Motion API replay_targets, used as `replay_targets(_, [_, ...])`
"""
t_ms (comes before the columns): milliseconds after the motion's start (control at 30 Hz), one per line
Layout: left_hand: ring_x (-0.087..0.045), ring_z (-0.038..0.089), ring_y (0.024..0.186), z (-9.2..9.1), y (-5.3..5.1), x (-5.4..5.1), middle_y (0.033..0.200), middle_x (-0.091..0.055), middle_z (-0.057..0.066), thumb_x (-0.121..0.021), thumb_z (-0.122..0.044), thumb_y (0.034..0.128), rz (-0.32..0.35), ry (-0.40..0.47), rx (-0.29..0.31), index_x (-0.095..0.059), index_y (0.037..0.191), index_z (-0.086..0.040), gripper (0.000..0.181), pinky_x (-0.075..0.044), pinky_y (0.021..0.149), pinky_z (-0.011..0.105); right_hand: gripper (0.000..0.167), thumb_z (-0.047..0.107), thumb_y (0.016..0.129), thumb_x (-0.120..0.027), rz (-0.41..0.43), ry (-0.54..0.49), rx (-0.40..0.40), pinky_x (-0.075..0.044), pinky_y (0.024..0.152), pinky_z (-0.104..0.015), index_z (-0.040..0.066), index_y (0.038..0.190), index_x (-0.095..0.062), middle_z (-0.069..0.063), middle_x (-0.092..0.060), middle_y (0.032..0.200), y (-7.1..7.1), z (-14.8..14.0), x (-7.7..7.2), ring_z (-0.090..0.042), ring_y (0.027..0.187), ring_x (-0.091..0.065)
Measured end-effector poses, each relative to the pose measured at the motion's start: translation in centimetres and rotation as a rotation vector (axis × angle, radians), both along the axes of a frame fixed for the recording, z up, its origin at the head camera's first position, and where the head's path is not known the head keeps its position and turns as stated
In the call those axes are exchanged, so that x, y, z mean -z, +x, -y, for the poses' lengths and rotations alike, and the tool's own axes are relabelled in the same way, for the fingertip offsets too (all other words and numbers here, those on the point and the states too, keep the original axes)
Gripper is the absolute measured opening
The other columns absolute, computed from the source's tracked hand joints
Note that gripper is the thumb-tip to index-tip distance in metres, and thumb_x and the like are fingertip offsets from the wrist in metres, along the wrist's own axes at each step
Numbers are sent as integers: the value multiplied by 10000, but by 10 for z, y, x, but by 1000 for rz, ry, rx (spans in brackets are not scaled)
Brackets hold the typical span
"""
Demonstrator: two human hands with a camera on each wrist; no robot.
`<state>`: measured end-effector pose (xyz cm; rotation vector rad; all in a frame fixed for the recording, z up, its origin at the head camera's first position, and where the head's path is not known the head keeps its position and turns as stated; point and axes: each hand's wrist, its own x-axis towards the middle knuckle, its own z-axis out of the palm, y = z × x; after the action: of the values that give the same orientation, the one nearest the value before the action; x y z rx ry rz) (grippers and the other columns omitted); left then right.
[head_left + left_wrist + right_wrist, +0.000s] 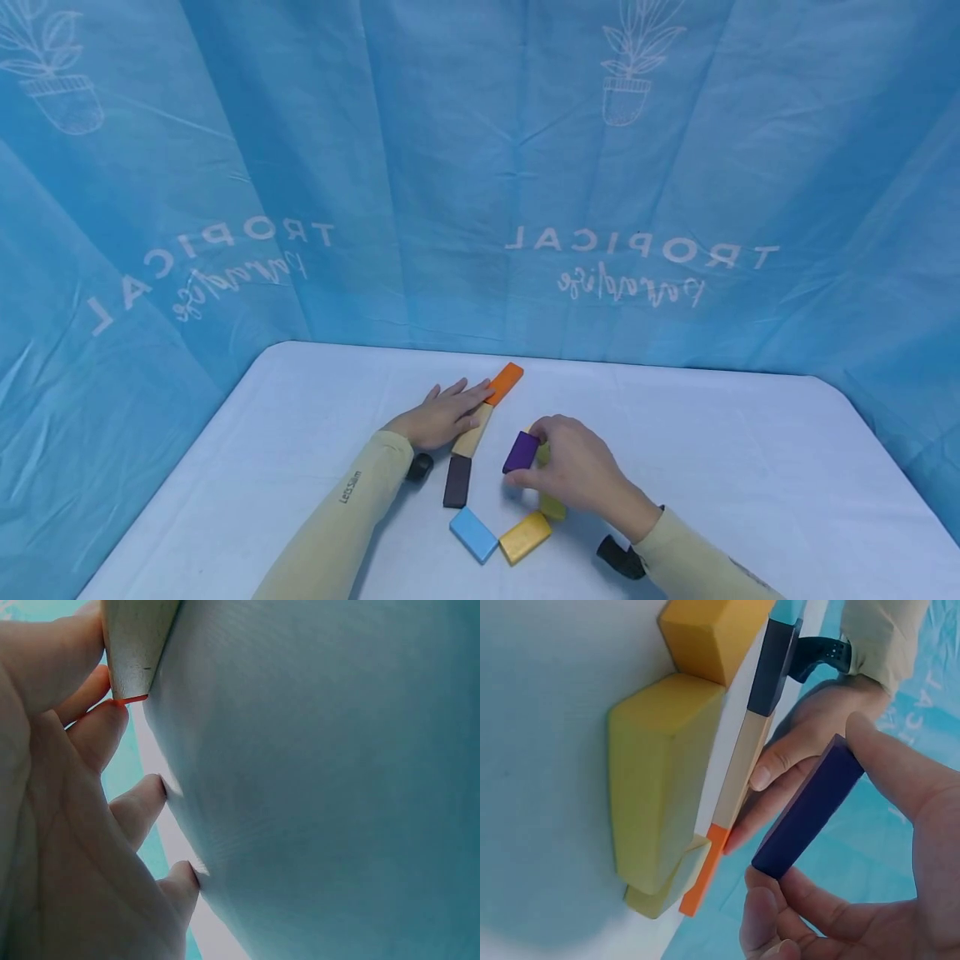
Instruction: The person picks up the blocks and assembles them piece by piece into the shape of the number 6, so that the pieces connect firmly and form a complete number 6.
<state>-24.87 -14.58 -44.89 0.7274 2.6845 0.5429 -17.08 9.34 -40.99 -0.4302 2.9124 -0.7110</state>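
Observation:
My right hand pinches a purple block between thumb and fingers. In the right wrist view the purple block is tilted and held up off the table. Fingers outstretched, my left hand touches the orange block and the tan block, which lie end to end. Below them comes a dark block, then a light blue block and a golden yellow block. An olive-yellow block lies partly hidden under my right hand, with another yellowish block at its end.
A white-covered table carries the blocks, which form an open curve. A blue printed curtain hangs behind and at both sides. Black wrist devices sit on both wrists, close to the table.

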Motion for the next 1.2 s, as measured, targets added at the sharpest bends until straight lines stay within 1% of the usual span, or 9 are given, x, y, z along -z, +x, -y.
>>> replay_targets(100, [-119,295,1540,0,0,0,1668,-202,-32,-411,-376,1089,-3,-4,7,-247,1616,-209,577,-44,1211,588,650,576,697,-869,-13,13,-2,-516,683,-300,81,1086,-709,1,-675,917,-2,3,-1,-120,771,-545])
replay_targets(367, [-130,308,1537,0,1,0,1666,-210,-26,-425,-367,1086,-16,-3,16,-248,1615,-212,579,-51,1205,605,652,563,697,-875,-19,39,-32,-499,606,-267,39,1048,-708,13,-641,827,-7,14,3,-117,712,-543])
replay_targets(667, [-130,312,1537,0,2,-2,1665,-212,-25,-436,-361,1084,-7,7,7,-260,1613,-220,575,-44,1207,601,654,565,697,-872,-32,102,-63,-492,572,-269,27,1022,-694,-4,-609,792,-12,29,5,-133,693,-532])
replay_targets(800, [-134,322,1535,1,2,-2,1665,-216,-7,-429,-353,1087,-8,15,17,-262,1612,-201,572,-50,1202,613,672,561,693,-877,-33,143,-59,-506,588,-286,24,1050,-689,-22,-609,806,-15,34,6,-150,705,-534])
replay_targets(933, [-137,335,1532,1,2,-2,1665,-220,9,-425,-353,1087,-14,23,25,-268,1611,-188,571,-54,1196,626,679,568,693,-877,-27,187,-56,-520,601,-300,21,1045,-682,-37,-605,807,-17,39,8,-163,709,-536])
replay_targets(1033, [-137,335,1533,1,2,-2,1665,-222,8,-424,-355,1087,-15,23,26,-271,1610,-190,570,-54,1196,626,677,565,695,-876,-40,220,-65,-525,604,-307,12,1032,-678,-49,-602,806,-17,41,10,-167,708,-534])
replay_targets(1200, [-129,332,1534,1,1,-2,1667,-214,8,-421,-350,1088,-13,22,27,-268,1611,-189,568,-50,1196,625,714,563,698,-875,-72,263,-77,-551,647,-340,-4,1086,-679,-73,-616,852,-18,45,13,-185,750,-543])
